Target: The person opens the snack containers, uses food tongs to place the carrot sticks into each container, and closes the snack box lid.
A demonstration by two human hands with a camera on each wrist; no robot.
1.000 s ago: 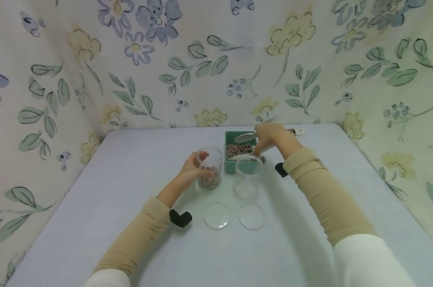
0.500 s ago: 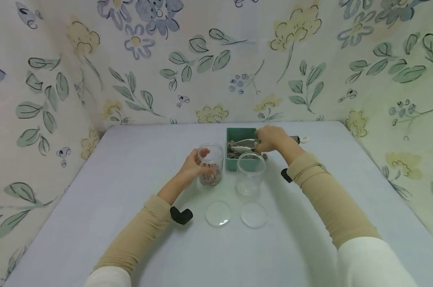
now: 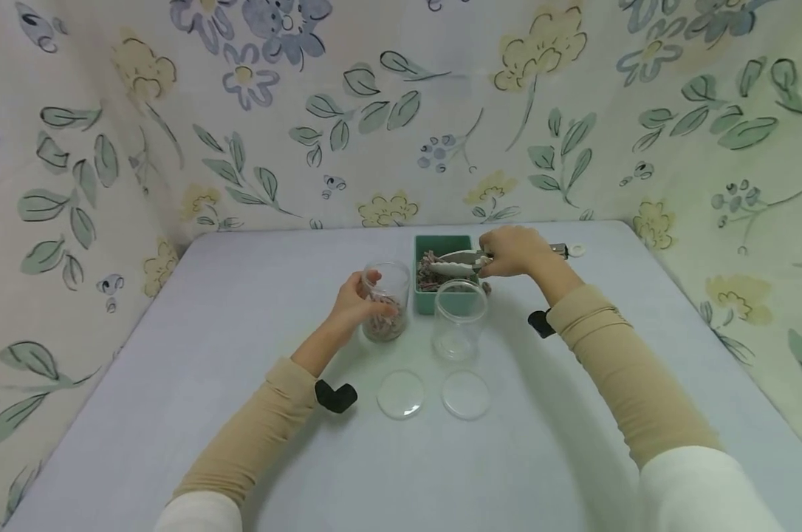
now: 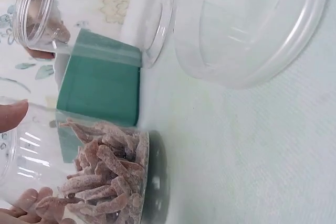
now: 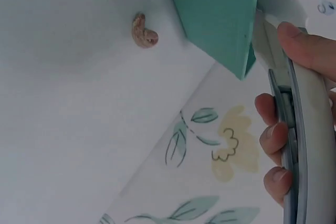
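My left hand grips a clear plastic jar from its left side, thumb across the front. Brownish, powder-coated strips fill the jar's lower part. My right hand holds tongs with pale, broad tips, thumb on one arm and fingers round the other in the right wrist view. Those tips reach into a green box, among more of the brownish strips. Whether a strip is between the tips I cannot tell. A second clear jar stands upright before the box, with nothing visible inside.
Two round clear lids, a left one and a right one, lie in front of the jars. One loose brown piece lies on the table beside the box. A flower-patterned curtain hangs behind the table.
The tongs have gone down into the strips, and their arms have come closer together. My right hand has shifted slightly right. My left hand keeps its grip on the jar.
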